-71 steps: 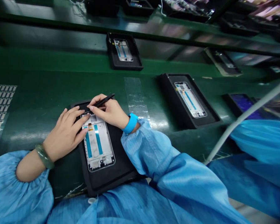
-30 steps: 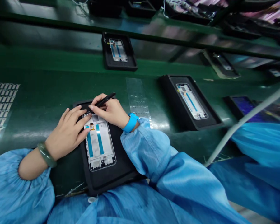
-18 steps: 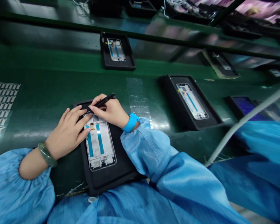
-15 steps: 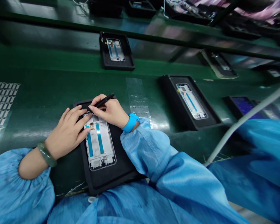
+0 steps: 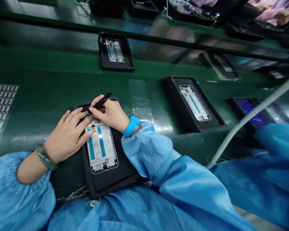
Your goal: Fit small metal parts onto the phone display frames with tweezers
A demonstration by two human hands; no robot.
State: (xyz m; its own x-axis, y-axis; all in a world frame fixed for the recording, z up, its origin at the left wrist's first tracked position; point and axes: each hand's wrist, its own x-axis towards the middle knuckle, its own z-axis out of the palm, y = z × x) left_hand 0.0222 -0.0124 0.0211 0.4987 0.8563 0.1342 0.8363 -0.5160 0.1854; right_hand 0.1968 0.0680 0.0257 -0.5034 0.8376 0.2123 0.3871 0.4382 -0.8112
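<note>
In front of me a phone frame [image 5: 106,141] with two blue strips lies in a black foam tray [image 5: 125,171]. My left hand [image 5: 67,133] rests over the frame's upper left edge, fingers stretched out and fingertips touching its top part. Pinched in my right hand [image 5: 113,114] is a black pen-like tool [image 5: 103,100], slanting up to the right. Its tip is hidden behind my fingers at the frame's top end. The spot both hands touch is mostly covered by the fingers.
A tray with another phone frame [image 5: 195,102] stands to the right, and one more such tray [image 5: 117,65] lies farther back. At left is a sheet of small white labels [image 5: 3,106]; a clear plastic strip [image 5: 137,93] lies mid-bench. A co-worker's blue sleeve [image 5: 276,138] and a pale tube [image 5: 245,128] are at right.
The whole view has shifted slightly to the left. The black tool now stands a little steeper in my right hand; my left hand keeps its place on the frame.
</note>
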